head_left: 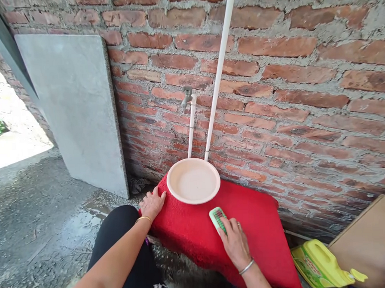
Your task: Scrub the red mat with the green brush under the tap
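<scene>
A red cloth (190, 225) is draped over a low support in front of me. My left hand (152, 203) rests on its left edge, fingers spread, beside a pale round basin (194, 199). In my right hand (235, 242) is a light green scrubbing brush (217, 215), gripped at its near end, on or just above the cloth. Green and reddish bristles show on the brush's upper side. The basin sits at the cloth's back edge, just beyond the brush. Whether there is water in it I cannot tell.
A tap (187, 96) on a white pipe juts from the brick wall (273, 75) behind the basin. At left, a grey slab (74, 98) leans on the wall above wet concrete. A yellow detergent jug (321, 264) and a cardboard box (371, 233) are at lower right.
</scene>
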`<state>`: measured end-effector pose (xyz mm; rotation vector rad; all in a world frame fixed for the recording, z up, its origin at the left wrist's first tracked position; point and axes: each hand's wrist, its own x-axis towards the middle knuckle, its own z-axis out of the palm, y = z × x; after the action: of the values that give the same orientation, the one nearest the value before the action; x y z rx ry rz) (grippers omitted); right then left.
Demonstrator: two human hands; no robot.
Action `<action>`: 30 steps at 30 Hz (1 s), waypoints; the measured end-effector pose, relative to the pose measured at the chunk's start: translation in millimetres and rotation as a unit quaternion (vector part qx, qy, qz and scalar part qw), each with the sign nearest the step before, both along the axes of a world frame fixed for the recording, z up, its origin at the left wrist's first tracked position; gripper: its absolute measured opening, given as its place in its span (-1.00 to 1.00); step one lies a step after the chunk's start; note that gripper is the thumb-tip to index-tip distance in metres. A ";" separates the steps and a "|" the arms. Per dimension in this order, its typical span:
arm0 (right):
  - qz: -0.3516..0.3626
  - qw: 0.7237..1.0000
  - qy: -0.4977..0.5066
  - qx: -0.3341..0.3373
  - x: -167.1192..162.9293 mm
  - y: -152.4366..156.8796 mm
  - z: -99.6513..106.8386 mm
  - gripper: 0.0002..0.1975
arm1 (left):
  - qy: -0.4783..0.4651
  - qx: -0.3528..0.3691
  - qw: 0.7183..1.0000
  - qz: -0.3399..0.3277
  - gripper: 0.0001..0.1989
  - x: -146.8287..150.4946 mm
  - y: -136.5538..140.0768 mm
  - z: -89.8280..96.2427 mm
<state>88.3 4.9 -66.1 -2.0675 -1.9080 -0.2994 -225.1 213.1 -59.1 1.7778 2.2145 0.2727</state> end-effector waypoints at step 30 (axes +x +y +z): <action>-0.199 0.977 -0.033 -0.075 10.5 -24.5 17.4 -0.65 | -0.003 -0.001 1.000 -0.007 -0.29 2.0 -7.4 4.4</action>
<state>98.8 -19.6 -48.8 -2.5667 -1.5792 -0.3249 -223.0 205.6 -54.7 1.7871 2.1967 0.2732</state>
